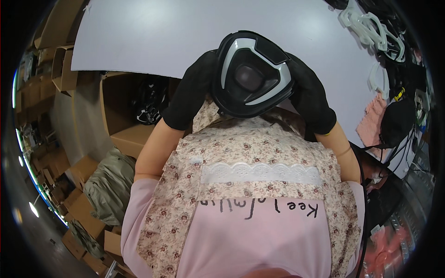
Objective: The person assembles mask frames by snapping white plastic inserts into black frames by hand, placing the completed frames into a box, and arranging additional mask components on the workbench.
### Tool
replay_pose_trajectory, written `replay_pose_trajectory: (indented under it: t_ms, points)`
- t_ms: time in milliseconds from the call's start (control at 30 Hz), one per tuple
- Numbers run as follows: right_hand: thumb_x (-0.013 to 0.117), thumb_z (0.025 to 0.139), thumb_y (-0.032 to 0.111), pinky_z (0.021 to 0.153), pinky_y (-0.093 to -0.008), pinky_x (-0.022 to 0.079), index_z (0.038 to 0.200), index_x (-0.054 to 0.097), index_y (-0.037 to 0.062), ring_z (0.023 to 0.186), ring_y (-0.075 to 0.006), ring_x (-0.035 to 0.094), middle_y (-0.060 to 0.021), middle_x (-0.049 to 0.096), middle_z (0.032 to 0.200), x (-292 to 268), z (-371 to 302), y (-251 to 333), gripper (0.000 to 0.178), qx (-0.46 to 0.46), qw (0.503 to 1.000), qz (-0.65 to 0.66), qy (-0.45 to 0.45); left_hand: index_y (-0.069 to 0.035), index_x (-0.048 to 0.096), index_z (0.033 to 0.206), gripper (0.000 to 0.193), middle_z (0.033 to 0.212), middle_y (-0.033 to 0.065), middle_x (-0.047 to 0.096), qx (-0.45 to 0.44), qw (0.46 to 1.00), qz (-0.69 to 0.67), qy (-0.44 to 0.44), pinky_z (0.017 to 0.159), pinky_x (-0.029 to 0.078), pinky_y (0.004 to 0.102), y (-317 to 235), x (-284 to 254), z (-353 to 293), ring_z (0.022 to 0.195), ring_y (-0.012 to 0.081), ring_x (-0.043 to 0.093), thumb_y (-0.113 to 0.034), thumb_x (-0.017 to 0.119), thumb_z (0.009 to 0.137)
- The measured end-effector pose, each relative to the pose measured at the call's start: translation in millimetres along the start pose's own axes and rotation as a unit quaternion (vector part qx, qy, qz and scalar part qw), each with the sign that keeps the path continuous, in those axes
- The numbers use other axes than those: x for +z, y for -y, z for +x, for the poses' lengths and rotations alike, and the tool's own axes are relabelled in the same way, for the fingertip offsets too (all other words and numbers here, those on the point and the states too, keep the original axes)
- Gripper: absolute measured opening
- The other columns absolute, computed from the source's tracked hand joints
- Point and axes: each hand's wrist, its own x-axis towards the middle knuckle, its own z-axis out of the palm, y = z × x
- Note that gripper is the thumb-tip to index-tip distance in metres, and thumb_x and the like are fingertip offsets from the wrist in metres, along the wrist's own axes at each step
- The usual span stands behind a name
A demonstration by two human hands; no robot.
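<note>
Floral apron over a pink shirt shows nearest. Just beyond, the black-gloved left hand and right hand are curled closed around opposite sides of a rounded black casing with pale trim, their fingertips hidden; it is held up between them, by the near edge of a white surface. Pink cloth lies on its right side, with white frames farther off.
</note>
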Motion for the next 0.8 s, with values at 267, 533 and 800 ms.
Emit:
replay_pose_trajectory:
  t_ms: [267,533,800]
  points:
    - [0.065,0.095,0.029,0.099,-0.0325,0.046,0.141,0.047,0.0006,0.117,-0.0191,0.057,-0.0111,0.060,0.130,25,6,11,0.057,-0.029,0.947,-0.319,-0.042,-0.001,0.053,0.138,0.036,0.125,0.0057,0.063,0.057,0.997,0.054,0.016,0.094,0.049,0.0276,5,-12,-8,0.110,0.0127,0.059,-0.016,0.046,0.106]
    - [0.061,0.097,0.028,0.100,-0.0332,0.045,0.141,0.047,0.0003,0.117,-0.0199,0.057,-0.0116,0.060,0.129,28,10,4,0.054,-0.033,0.955,-0.291,-0.043,-0.003,0.052,0.140,0.040,0.132,0.0058,0.059,-0.017,0.998,-0.056,-0.008,0.098,0.048,0.0275,6,-12,-12,0.117,0.0123,0.058,-0.024,0.045,0.107]
    - [0.055,0.100,0.025,0.105,-0.0345,0.042,0.145,0.037,-0.0039,0.126,-0.0247,0.051,-0.0186,0.048,0.140,35,9,-1,0.057,-0.257,0.848,-0.454,-0.090,-0.003,0.041,0.148,0.050,0.142,0.0084,0.052,0.077,0.982,-0.169,-0.018,0.111,0.041,0.0345,-6,7,-24,0.132,0.0189,0.048,-0.031,0.041,0.107]
